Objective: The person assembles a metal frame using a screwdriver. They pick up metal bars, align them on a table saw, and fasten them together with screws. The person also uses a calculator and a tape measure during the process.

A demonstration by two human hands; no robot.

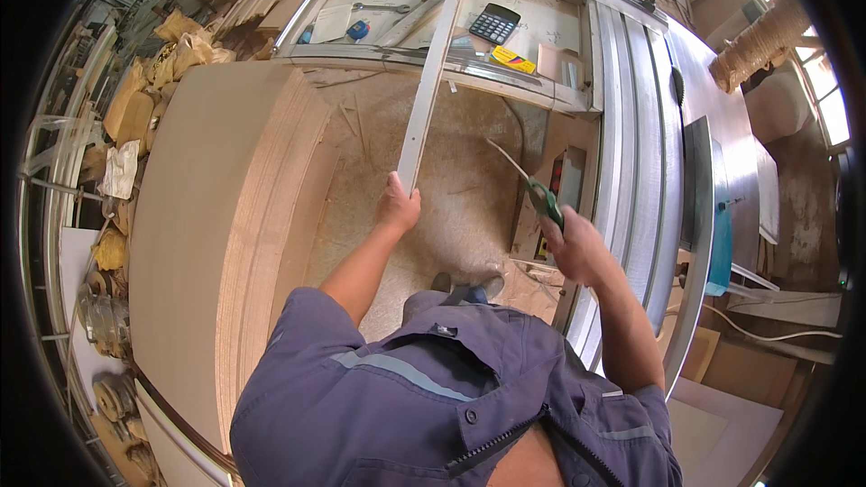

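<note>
1. Board stack (pixel 216 225) at 9 o'clock: edge sits near the left elbow, so a bump could shift sheets.
2. Left hand (pixel 398 205), centre, closed around the near end of the long metal rail (pixel 431 81) running to 12 o'clock; a loose grip could let it swing.
3. Right hand (pixel 575 248) at 3 o'clock grips a green-handled tool (pixel 532 185) (thin blade, type unclear); its tip points toward the rail and could slip toward the left hand.

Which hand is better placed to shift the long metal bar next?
Left. The left hand already grips the near end of the metal bar; the right hand is occupied with a green-handled tool, off to the side.
</note>
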